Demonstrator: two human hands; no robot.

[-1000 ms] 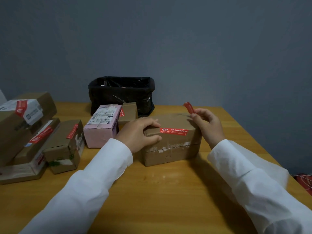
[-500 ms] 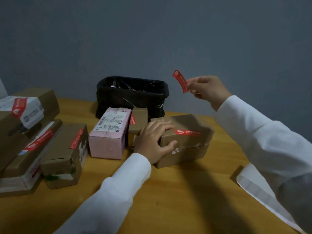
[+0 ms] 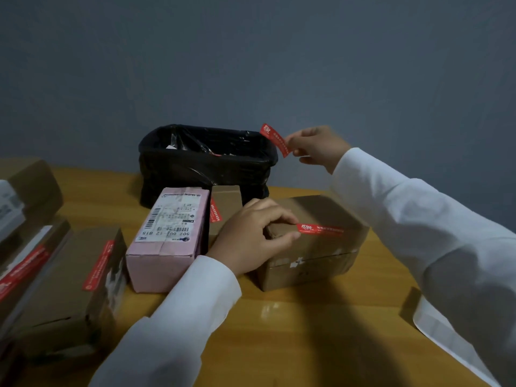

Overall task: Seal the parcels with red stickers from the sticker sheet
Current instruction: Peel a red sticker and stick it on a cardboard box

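I see a glossy wooden table (image 3: 293,325), matt brown cardboard parcel (image 3: 321,247), shiny crinkled black plastic bin liner (image 3: 206,166), and smooth red sticker (image 3: 275,139).

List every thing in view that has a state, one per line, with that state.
left hand: grips the brown parcel's corner
right hand: pinches the loose red sticker, raised
loose red sticker: off the sheet, in the air
brown parcel: closed, one red sticker on top
pink parcel: closed, no red sticker showing
black-lined bin: open, holds scraps
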